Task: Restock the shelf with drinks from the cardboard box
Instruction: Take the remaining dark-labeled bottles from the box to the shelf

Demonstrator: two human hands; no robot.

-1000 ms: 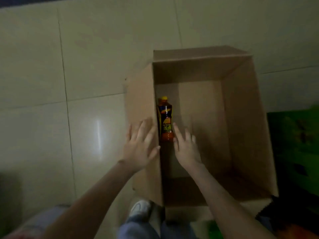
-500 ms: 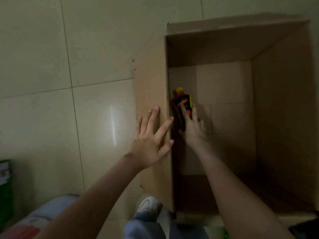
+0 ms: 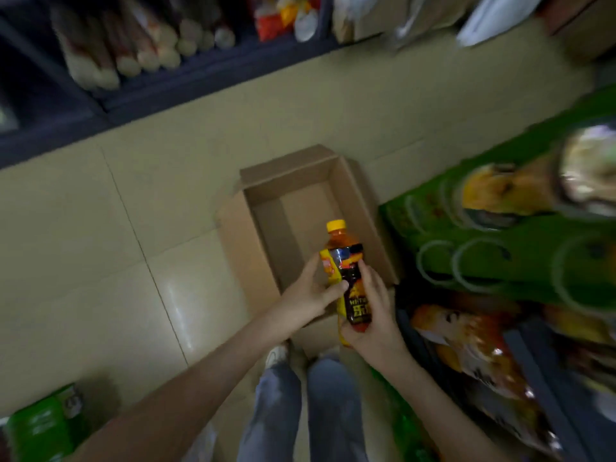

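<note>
the right hand [image 3: 373,316] holds the drink bottle [image 3: 346,261] near its bottom, with its fingers [image 3: 368,276] curled round the label. the left hand [image 3: 308,295] grips the middle of the bottle from the other side, thumb in front. the bottle has a yellow cap and orange drink inside. it is up in the air over the open cardboard box [image 3: 263,241]. the box sits on the tiled floor [image 3: 100,245]. just right of it is a green shelf [image 3: 520,235] with bright packs. a dark shelf [image 3: 186,85] with blurry goods runs along the far side.
</note>
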